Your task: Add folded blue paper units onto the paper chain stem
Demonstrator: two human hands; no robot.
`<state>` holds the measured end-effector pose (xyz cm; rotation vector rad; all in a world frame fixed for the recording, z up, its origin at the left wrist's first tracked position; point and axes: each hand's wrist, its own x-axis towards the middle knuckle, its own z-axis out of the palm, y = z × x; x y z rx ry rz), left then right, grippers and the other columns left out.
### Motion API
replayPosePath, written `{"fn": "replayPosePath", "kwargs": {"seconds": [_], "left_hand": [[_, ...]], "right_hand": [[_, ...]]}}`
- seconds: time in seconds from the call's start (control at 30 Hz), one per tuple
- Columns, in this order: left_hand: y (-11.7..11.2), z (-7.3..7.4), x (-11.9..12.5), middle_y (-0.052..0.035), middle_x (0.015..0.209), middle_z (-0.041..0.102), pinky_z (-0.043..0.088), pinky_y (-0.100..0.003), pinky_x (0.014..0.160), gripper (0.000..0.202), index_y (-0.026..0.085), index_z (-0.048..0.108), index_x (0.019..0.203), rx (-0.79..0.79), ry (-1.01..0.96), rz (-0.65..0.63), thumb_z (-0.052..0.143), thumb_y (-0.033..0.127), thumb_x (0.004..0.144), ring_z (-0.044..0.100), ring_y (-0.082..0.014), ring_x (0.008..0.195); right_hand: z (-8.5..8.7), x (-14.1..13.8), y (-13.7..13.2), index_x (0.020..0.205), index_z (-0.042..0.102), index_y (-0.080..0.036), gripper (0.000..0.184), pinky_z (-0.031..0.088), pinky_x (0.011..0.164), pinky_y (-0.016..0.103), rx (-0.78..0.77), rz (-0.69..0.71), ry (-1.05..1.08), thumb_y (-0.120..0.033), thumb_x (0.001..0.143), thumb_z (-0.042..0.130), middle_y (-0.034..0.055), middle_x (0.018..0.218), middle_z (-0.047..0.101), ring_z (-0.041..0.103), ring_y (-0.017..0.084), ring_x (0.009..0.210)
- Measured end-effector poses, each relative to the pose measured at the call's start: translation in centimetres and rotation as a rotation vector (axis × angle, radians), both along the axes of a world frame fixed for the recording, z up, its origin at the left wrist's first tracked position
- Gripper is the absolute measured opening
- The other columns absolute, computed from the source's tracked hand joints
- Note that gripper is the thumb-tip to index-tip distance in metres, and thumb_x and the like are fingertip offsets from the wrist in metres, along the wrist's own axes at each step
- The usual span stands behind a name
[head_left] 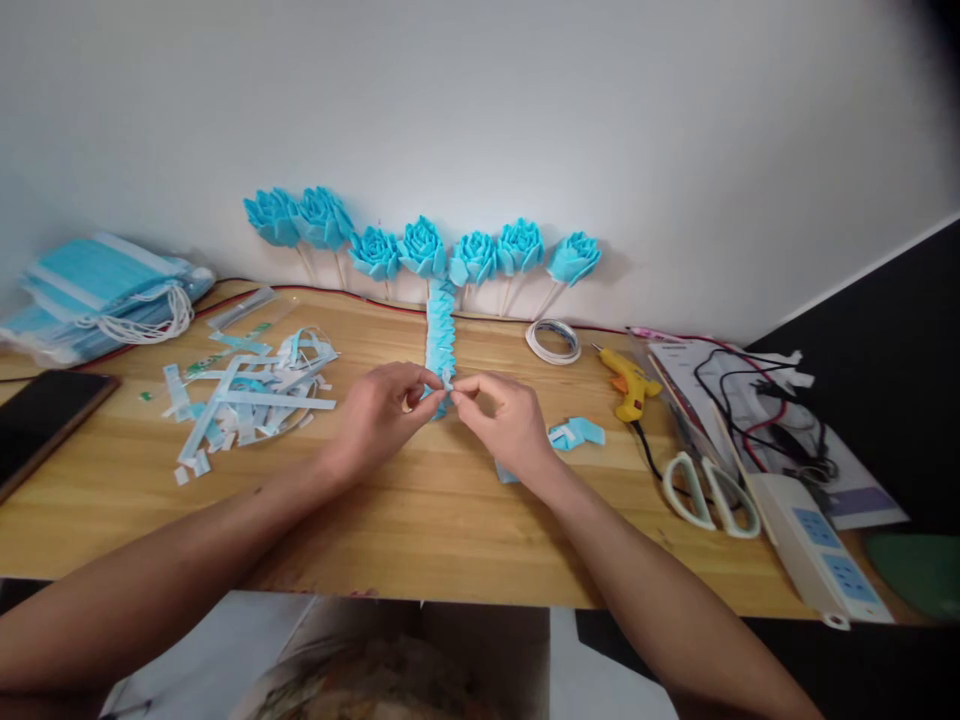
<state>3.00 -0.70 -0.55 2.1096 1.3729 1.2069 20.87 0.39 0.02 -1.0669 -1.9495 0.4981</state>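
My left hand and my right hand meet over the middle of the table, thumb and forefinger of each closed in a pinch. Between their fingertips is a small pale blue piece of mask fabric. It sits just over the near end of a long row of overlapping blue folded pieces. Whether it touches that row I cannot tell. Beside my right hand lie loose blue fabric pieces, and another blue piece shows partly under that wrist.
Several blue fabric flowers on sticks lean against the wall. Fabric scraps, face masks and a phone lie left. Rightward are a tape roll, yellow glue gun, scissors and power strip.
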Motion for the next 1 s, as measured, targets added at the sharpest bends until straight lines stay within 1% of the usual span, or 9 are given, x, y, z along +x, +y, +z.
{"fn": "replayPosePath", "kwargs": {"seconds": [0.17, 0.47, 0.8, 0.9, 1.0], "left_hand": [[-0.23, 0.25, 0.14, -0.0013, 0.066, 0.062, 0.038, -0.022, 0.055, 0.012, 0.016, 0.069, 0.084, -0.011, -0.006, -0.003, 0.059, 0.021, 0.084, 0.052, -0.0109, 0.06], [-0.28, 0.46, 0.33, -0.001, 0.063, 0.061, 0.037, -0.021, 0.053, 0.014, 0.014, 0.068, 0.077, 0.032, 0.004, -0.034, 0.055, 0.017, 0.083, 0.052, -0.0098, 0.057], [-0.49, 0.74, 0.23, -0.0017, 0.067, 0.064, 0.039, -0.021, 0.055, 0.016, 0.014, 0.069, 0.08, -0.058, -0.068, -0.066, 0.056, 0.022, 0.085, 0.053, -0.0101, 0.06], [-0.36, 0.77, 0.31, -0.0008, 0.063, 0.062, 0.038, -0.02, 0.053, 0.016, 0.014, 0.068, 0.076, -0.076, -0.099, -0.056, 0.057, 0.022, 0.083, 0.051, -0.0095, 0.057], [-0.15, 0.73, 0.31, -0.0003, 0.061, 0.061, 0.037, -0.019, 0.052, 0.017, 0.014, 0.067, 0.072, -0.132, -0.14, -0.049, 0.055, 0.022, 0.082, 0.05, -0.0093, 0.056]], "right_hand": [[-0.12, -0.02, 0.04, 0.076, 0.067, -0.021, 0.01, 0.044, 0.073, 0.029, 0.052, 0.009, -0.044, -0.016, 0.083, 0.062, -0.0003, 0.073, 0.071, 0.064, 0.016, 0.072], [-0.23, -0.04, 0.09, 0.076, 0.067, -0.02, 0.01, 0.043, 0.072, 0.029, 0.059, 0.02, -0.058, -0.013, 0.082, 0.062, -0.0003, 0.073, 0.07, 0.064, 0.015, 0.072], [-0.22, 0.07, 0.05, 0.077, 0.067, -0.021, 0.01, 0.044, 0.075, 0.029, 0.033, 0.014, -0.057, -0.014, 0.082, 0.061, -0.0007, 0.073, 0.07, 0.064, 0.015, 0.073], [-0.24, 0.04, 0.07, 0.076, 0.067, -0.021, 0.01, 0.044, 0.075, 0.029, 0.031, 0.022, -0.057, -0.014, 0.082, 0.061, -0.0007, 0.073, 0.07, 0.064, 0.015, 0.073], [-0.17, -0.04, 0.04, 0.076, 0.067, -0.021, 0.01, 0.044, 0.076, 0.029, 0.018, 0.029, -0.052, -0.015, 0.081, 0.061, -0.0003, 0.073, 0.07, 0.064, 0.016, 0.074]]}}
